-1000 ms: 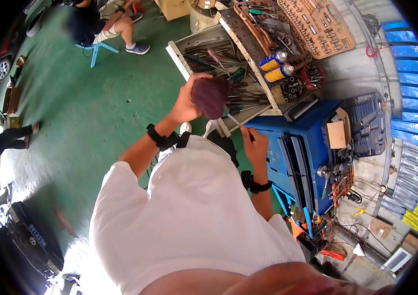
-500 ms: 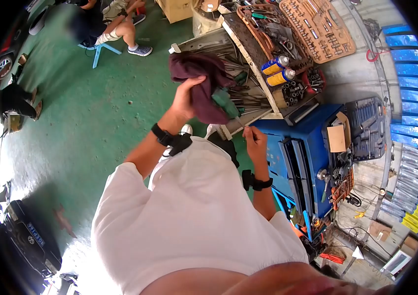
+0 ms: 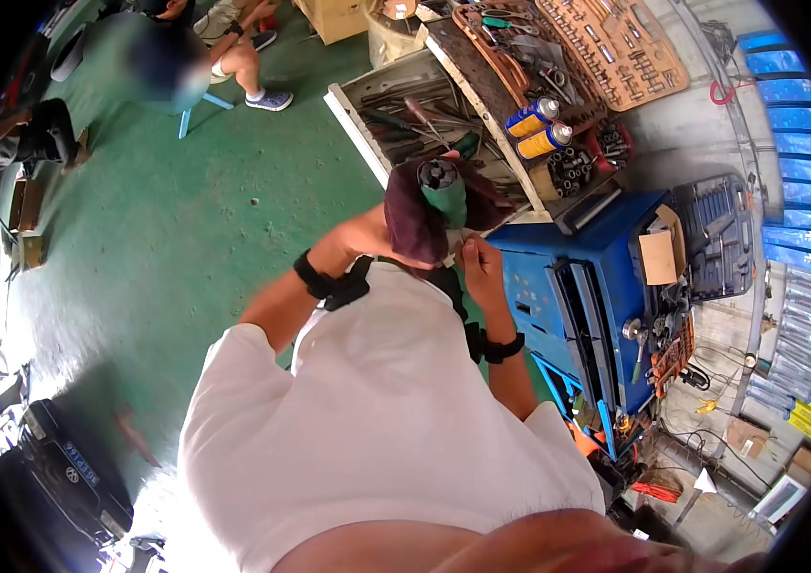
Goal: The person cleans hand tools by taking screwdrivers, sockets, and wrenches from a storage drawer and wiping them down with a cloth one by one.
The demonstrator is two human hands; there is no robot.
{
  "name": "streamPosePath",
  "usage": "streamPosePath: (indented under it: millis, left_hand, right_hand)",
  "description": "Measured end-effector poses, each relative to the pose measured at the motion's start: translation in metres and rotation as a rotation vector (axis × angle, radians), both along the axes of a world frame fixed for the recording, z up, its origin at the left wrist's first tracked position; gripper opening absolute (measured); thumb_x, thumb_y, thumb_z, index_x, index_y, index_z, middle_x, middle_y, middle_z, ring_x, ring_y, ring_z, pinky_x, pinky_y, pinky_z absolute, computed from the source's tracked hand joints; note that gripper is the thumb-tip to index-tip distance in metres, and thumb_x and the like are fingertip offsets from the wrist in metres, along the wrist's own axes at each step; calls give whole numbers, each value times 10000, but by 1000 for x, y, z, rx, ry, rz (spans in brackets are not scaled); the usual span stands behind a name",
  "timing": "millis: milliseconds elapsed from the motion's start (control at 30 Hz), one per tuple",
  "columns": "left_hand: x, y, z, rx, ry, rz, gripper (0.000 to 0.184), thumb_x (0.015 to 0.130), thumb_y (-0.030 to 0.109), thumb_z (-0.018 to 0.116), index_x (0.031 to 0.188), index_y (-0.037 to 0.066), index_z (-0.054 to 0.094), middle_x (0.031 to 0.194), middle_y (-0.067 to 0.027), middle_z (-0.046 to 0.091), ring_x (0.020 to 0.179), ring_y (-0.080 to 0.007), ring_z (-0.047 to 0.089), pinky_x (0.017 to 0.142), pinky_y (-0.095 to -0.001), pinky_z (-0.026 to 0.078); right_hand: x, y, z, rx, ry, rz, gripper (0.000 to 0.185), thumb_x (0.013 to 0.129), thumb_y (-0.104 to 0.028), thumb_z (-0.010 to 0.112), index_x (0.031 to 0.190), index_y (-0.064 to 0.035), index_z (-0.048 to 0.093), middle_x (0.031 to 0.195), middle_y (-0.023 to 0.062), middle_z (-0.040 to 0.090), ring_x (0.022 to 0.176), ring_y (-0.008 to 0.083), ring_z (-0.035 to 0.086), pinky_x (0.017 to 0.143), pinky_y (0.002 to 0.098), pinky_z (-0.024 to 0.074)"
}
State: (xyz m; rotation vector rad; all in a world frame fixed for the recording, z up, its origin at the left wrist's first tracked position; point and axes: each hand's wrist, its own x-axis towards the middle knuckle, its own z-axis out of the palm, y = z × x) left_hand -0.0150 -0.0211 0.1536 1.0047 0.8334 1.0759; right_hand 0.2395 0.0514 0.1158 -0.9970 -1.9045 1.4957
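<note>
"Dark red cloth point(image 3: 408, 222) has moved down and bunched up since the earlier frame, uncovering the near L corner of the open drawer point(image 3: 359, 130). Green-handled tool point(image 3: 445, 202) has turned too; its grey butt end now faces the camera."

"OK, where's the tool exactly?"

"Approx. centre, in front of the drawer, handle upright in the folds of the cloth, pale shaft running down twd the R hand point(image 3: 484, 267)."

"And each grip?"

"L hand point(image 3: 375, 235): grip closed round the cloth, which hides most of its fingers; can't tell if they touch the handle beneath. R hand: grip nearly shut, thumb and forefinger pinched on the shaft just below the handle."

"What's nearby?"

"Drawer holds lots of screwdrivers etc., jumbled. Above it, on the counter point(image 3: 467, 74), 2 blue-and-yellow spray cans point(image 3: 532, 117) side by side, w/ a red bowl point(image 3: 612, 145) of metal parts near them. Blue cabinet point(image 3: 550, 286) is R of the R hand. Seated person point(image 3: 238, 65), top L, well apart."
</note>
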Motion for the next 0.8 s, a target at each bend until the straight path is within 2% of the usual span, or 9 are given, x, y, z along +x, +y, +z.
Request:
streamPosePath:
  millis: [133,267,467,533,567,633,667,733,800]
  left_hand:
    - [6,-3,6,71,-121,85,776,650,158,931,1318,37,556,1235,-79,622,1138,-232,585,1003,-373,474]
    - [11,-4,32,-94,-321,312,630,676,104,889,1230,34,598,1092,-73,662,1017,-223,642,908,-384,534]
    - [24,0,28,-16,-459,593,508,736,4,800,1201,39,598,1059,-79,668,991,-236,655,896,-399,546]
    - [25,3,30,-114,-555,722,412,769,25,773,1143,35,599,1026,-80,668,944,-245,665,857,-406,565]
    - [22,5,31,-186,-641,695,445,777,-12,758,1169,44,555,1084,-74,638,1012,-220,634,869,-376,541]
    - [21,13,39,-192,-629,771,445,776,-15,749,1171,45,552,1081,-73,637,1009,-218,635,860,-378,544]
    - [21,17,44,-197,-620,854,446,774,-19,741,1172,47,549,1079,-73,636,1006,-216,637,850,-381,546]
    - [16,22,42,-195,-631,903,487,767,-23,747,1198,51,532,1086,-63,626,1011,-203,627,860,-370,538]
    - [13,22,32,-96,-350,860,545,760,-17,774,1233,53,513,1106,-56,616,1026,-194,614,876,-356,528]
  right_hand:
    - [-7,-3,8,26,31,40,382,1051,-297,541,801,-9,544,633,1,433,616,66,368,541,269,336]
    - [-16,-10,16,-56,27,82,382,1057,-302,529,810,-10,538,646,-6,431,626,69,383,554,268,345]
    - [-20,-7,22,-100,-13,123,378,1060,-312,521,840,-5,546,654,-10,448,641,69,392,569,261,352]
    - [-23,-4,23,-81,-55,126,344,1054,-296,534,863,-11,565,628,48,462,585,132,396,548,288,361]
    - [-27,-4,27,-81,-54,123,344,1054,-296,534,863,-11,565,628,48,462,585,132,396,548,288,361]
    - [-34,-5,36,215,-198,22,288,1038,-264,557,889,-18,584,633,153,506,532,288,461,521,359,394]
    - [-33,-5,32,215,-195,20,288,1038,-264,557,889,-18,584,633,153,506,532,288,461,521,359,394]
    - [-28,-3,19,394,-266,-22,247,1022,-238,573,901,-25,599,695,230,551,595,420,527,519,421,423]
    - [-25,-3,24,395,-287,-33,248,1019,-238,576,899,-22,595,702,233,563,617,426,557,525,432,430]
